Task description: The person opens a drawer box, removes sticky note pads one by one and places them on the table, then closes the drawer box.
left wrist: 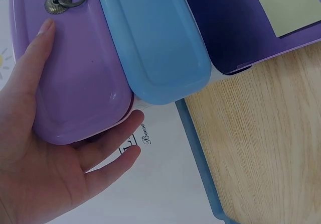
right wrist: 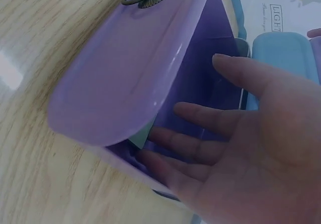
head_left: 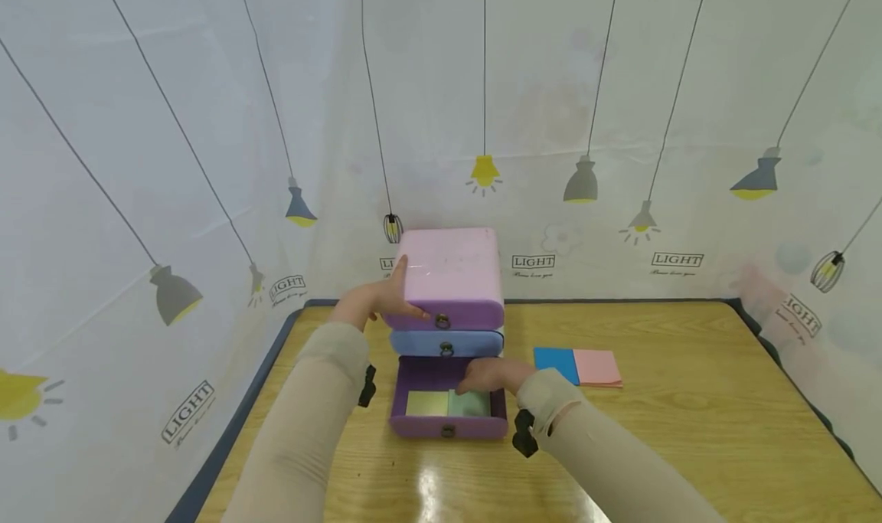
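A small cabinet [head_left: 451,266] has a pink top and three stacked drawers. My left hand [head_left: 389,297] rests against its upper left side, fingers spread, with one digit lying on the front of the purple top drawer [left wrist: 85,78] close to its ring pull [left wrist: 65,0]. The blue middle drawer [head_left: 416,344] is closed. The purple bottom drawer [head_left: 420,429] is pulled out, holding a pale yellow note pad [head_left: 427,403] and a pale green note pad [head_left: 475,408] side by side. My right hand [head_left: 494,375] reaches into it, fingers loosely extended, fingertips at the green pad.
A blue note pad [head_left: 554,364] and a pink one [head_left: 598,367] lie side by side on the wooden table [head_left: 689,416], right of the cabinet. Behind the table hangs a white backdrop [head_left: 441,109] printed with lamps.
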`<action>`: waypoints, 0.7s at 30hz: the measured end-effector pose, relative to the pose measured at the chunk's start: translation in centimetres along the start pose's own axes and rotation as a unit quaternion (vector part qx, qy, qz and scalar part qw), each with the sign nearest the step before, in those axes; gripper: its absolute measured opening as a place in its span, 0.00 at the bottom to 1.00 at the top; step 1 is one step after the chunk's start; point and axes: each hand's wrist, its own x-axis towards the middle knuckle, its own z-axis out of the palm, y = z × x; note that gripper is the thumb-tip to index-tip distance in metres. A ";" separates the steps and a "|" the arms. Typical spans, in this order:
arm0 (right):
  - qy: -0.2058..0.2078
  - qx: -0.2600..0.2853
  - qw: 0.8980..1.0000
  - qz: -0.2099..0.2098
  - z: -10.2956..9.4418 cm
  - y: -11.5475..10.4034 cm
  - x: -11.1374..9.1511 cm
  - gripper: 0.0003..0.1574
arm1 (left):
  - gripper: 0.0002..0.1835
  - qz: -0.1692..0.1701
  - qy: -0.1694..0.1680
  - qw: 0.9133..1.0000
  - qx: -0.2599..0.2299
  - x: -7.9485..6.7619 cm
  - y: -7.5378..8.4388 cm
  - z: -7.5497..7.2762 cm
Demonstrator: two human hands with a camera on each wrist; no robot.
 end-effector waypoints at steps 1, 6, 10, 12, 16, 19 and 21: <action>-0.005 0.000 1.000 0.002 0.0 0.1 0.0 0.33 | 0.68 0.000 -0.001 1.000 -0.002 0.0 0.0 0.0; -0.009 -0.003 1.000 -0.003 0.0 0.4 0.1 0.30 | 0.69 0.000 -0.008 1.000 -0.006 0.0 0.1 0.0; -0.005 -0.003 1.000 -0.015 0.0 0.6 0.0 0.26 | 0.71 -0.001 -0.013 1.000 -0.002 -0.2 0.4 -0.1; -0.001 -0.001 1.000 -0.018 0.0 0.6 -0.2 0.26 | 0.70 -0.003 -0.012 1.000 -0.001 -0.3 0.4 -0.1; 0.006 0.004 1.000 -0.020 -0.1 0.6 -0.4 0.25 | 0.68 -0.003 -0.005 1.000 0.003 -0.1 0.3 0.1; 0.015 0.015 1.000 -0.021 0.0 0.6 -0.6 0.21 | 0.68 -0.001 -0.002 1.000 0.005 0.1 0.2 0.1; 0.026 0.024 0.999 -0.025 0.0 0.7 -0.6 0.18 | 0.68 -0.002 -0.001 1.000 0.003 0.1 0.2 0.1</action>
